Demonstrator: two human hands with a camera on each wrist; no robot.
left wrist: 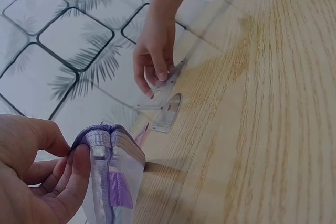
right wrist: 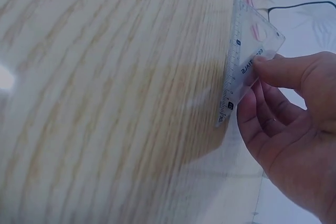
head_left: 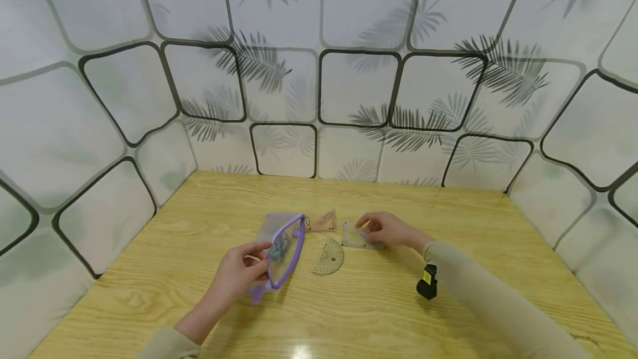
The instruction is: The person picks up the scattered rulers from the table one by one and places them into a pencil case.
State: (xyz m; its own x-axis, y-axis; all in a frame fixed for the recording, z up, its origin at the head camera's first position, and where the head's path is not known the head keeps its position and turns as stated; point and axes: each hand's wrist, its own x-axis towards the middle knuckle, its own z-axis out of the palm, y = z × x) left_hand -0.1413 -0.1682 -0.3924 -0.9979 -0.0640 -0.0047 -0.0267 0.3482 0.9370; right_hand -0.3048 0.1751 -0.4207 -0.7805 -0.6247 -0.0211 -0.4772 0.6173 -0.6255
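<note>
My left hand (head_left: 241,266) pinches the near edge of a translucent pouch with a purple zipper (head_left: 298,254), whose mouth gapes toward the right. Something greenish, too blurred to name, shows inside it. With thumb and fingers, my right hand (head_left: 386,229) pinches a clear set square (right wrist: 247,61) along one edge; the markings and a round cut-out are visible in the right wrist view. Between the hands a clear protractor (head_left: 329,259) lies flat on the table. Behind it, close to the pouch's zipper, is a pinkish set square (head_left: 326,221).
The wooden table (head_left: 349,314) meets a patterned curtain-like wall (head_left: 356,151) at the back and both sides. A black device with a yellow label (head_left: 427,282) is strapped at the right wrist. A purple tab (left wrist: 121,190) hangs from the pouch.
</note>
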